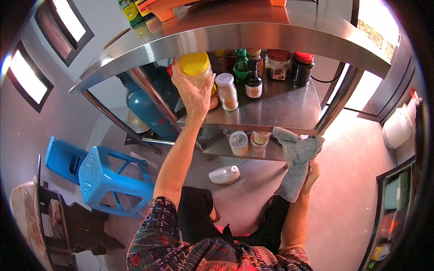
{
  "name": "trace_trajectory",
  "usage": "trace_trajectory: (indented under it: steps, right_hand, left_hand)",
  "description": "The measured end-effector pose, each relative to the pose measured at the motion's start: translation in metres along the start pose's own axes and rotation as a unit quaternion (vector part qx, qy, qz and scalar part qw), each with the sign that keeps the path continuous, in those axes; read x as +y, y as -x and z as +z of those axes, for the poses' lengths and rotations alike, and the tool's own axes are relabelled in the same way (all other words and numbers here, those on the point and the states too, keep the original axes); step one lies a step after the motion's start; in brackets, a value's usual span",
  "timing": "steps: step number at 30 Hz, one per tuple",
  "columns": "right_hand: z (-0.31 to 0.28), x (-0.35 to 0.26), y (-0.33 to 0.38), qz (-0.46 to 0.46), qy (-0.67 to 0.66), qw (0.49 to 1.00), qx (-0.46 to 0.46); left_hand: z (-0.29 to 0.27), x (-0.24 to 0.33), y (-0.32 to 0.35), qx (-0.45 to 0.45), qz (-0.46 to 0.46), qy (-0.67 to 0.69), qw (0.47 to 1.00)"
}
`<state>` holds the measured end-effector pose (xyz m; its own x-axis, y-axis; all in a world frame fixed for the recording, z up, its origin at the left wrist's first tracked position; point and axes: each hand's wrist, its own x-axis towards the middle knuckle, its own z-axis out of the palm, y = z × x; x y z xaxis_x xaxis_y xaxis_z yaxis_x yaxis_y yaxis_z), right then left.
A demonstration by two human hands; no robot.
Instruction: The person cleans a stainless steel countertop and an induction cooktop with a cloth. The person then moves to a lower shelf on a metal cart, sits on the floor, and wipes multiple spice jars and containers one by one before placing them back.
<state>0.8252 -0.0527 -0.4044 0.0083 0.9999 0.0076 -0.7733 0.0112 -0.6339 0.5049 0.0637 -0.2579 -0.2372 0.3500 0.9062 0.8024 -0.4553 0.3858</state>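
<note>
My left hand (194,92) is wrapped round a jar with a yellow lid (194,64) at the left end of the steel middle shelf (282,105). Just right of it stands a white-capped glass jar (227,92) with pale contents. A dark sauce bottle (254,82) and a green-capped bottle (241,67) are further right. Two red-lidded jars, one clear (278,67) and one dark (302,70), stand near the shelf's right end. In front of the right table leg, my right hand (312,174) grips a grey cloth (296,165), which hangs bunched and draped.
The steel tabletop (208,38) juts out above the shelf. Two tubs, one of them clear (238,142), sit on the lowest shelf. A white plastic bottle (224,175) lies on the floor. To the left are a blue stool (115,178) and a blue gas cylinder (147,106).
</note>
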Motion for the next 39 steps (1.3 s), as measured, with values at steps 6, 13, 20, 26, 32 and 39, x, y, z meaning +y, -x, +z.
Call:
trace_trajectory:
  steps: [6, 13, 20, 26, 32, 39]
  right_hand:
    - [0.012, -0.003, 0.001, -0.034, -0.005, 0.999, 0.026]
    - [0.013, -0.004, 0.004, -0.038, -0.025, 0.997, 0.062]
    - [0.008, -0.008, 0.004, -0.045, -0.002, 0.999, 0.03]
    - [0.009, -0.011, 0.005, -0.046, -0.02, 0.998, 0.035]
    - [0.033, -0.027, 0.007, -0.046, -0.042, 0.996, 0.067]
    - [-0.001, -0.038, 0.01, -0.032, -0.037, 0.997, 0.057]
  left_hand:
    - [0.014, -0.013, 0.005, -0.01, 0.055, -0.142, 0.988]
    - [0.019, -0.016, 0.004, 0.04, 0.031, -0.36, 0.932]
    - [0.01, 0.014, 0.01, 0.051, 0.129, -0.209, 0.968]
    - [0.084, 0.111, 0.04, -0.168, 0.148, 0.026, 0.974]
    - [0.214, 0.105, 0.01, -0.257, 0.019, -0.033, 0.966]
    - [0.271, 0.123, -0.018, -0.454, -0.053, 0.075, 0.886]
